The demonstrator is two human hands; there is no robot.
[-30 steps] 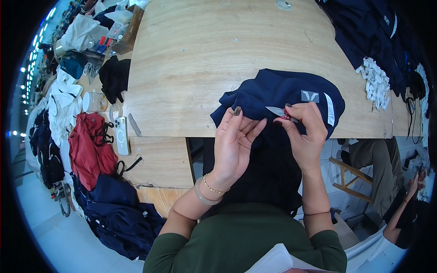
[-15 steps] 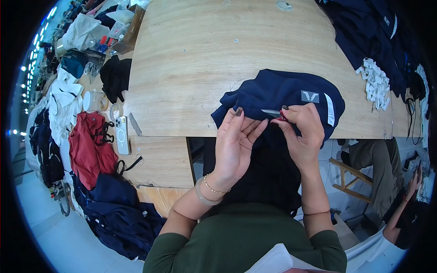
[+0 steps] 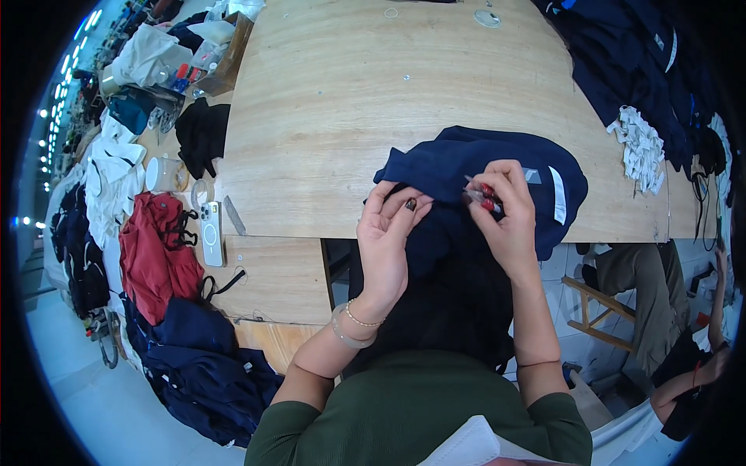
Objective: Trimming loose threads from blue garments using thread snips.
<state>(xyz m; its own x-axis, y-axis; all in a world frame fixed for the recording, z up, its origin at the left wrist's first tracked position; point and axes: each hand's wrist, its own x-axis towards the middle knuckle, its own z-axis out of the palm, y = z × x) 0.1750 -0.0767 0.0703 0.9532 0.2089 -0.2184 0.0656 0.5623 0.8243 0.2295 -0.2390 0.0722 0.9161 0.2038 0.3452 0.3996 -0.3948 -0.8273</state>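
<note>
A dark navy garment [image 3: 454,155] lies bunched at the table's front edge and hangs over it toward my lap. On its right part are a white strip [image 3: 559,194] and a grey patch [image 3: 531,176], the patch partly covered by my fingers. My left hand [image 3: 385,241] is closed, pinching the garment's near left edge between thumb and fingers. Just right of it, over the cloth, my right hand [image 3: 513,217] is closed around small red-handled thread snips [image 3: 488,199]. Their blades are mostly hidden, so I cannot tell whether they touch the fabric.
A phone [image 3: 210,233] and a red garment [image 3: 155,252] lie at the left, near a clear cup [image 3: 165,174] and a cardboard box [image 3: 227,62]. White strips [image 3: 641,147] are heaped beside navy clothes [image 3: 622,70] at the right. Another person's arm [image 3: 691,384] shows at the lower right.
My left hand has shifted slightly left and its fingers have closed on the cloth edge. The right hand has turned with the snips, drawing their blades away from the fold.
</note>
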